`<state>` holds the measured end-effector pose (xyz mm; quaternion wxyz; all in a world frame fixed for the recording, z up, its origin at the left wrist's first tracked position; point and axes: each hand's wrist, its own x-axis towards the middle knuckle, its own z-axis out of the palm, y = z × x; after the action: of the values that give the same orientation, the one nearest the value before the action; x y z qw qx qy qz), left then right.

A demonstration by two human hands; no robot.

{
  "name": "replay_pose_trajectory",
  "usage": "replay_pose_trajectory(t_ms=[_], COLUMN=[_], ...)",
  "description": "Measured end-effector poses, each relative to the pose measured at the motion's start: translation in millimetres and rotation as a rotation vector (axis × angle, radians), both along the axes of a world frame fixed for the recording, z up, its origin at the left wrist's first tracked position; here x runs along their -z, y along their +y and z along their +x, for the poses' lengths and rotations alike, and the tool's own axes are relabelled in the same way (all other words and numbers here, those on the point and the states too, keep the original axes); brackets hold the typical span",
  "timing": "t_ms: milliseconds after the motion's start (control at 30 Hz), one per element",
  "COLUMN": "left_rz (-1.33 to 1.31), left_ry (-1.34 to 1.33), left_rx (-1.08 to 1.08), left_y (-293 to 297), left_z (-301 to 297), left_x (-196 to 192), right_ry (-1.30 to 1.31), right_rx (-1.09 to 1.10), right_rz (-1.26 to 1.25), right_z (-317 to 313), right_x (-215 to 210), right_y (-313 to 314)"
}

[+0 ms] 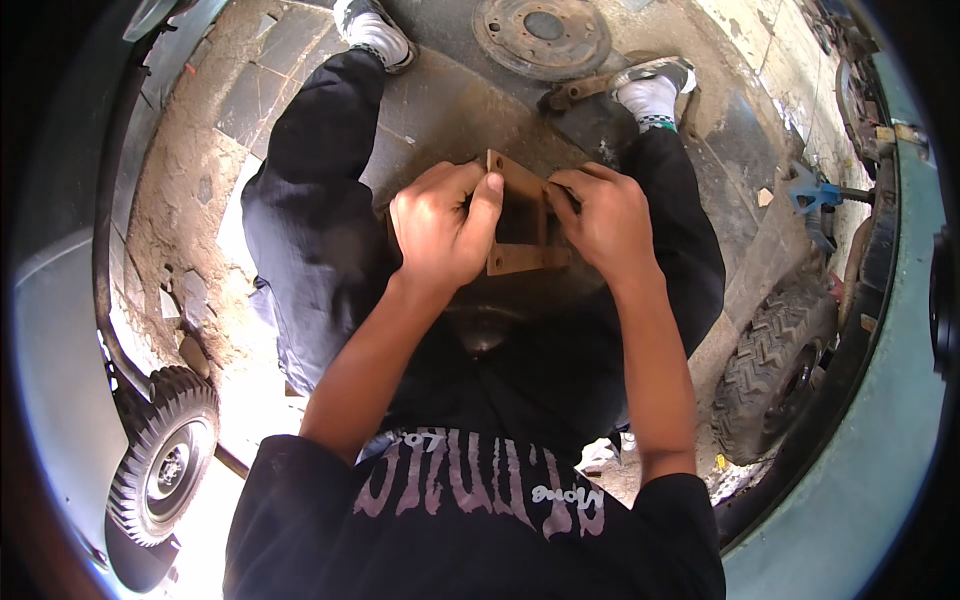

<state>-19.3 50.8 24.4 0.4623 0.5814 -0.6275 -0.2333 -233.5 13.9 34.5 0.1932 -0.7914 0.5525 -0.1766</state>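
Our left hand (440, 232) is curled around the rusty metal bracket (520, 222), thumb pressed on its upper edge to steady it, while our right hand (605, 215) pinches its far rim; beyond both hands lies a round steel disc (541, 35)

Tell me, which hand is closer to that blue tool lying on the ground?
Right. The right hand grips the brown bracket on the side toward the blue tool; the left hand holds the bracket's far side, farther away.
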Motion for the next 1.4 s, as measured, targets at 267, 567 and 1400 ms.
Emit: replay_pose_trajectory(t_ms=[267,567,1400], left_rz=[-0.046,-0.041,0.000], left_ry=[-0.023,-0.005,0.003], left_rx=[-0.032,-0.044,-0.035], left_y=[0,-1,-1], left_z=[-4,-3,0], left_x=[-2,5,-2], right_ry=[0.048,-0.061,-0.443], right_rx=[0.079,-0.202,0.206], right_rz=[0.499,0.145,0.362], right_z=[-2,-15,-11], right_x=[-19,7,36], right_y=[-36,-28,1])
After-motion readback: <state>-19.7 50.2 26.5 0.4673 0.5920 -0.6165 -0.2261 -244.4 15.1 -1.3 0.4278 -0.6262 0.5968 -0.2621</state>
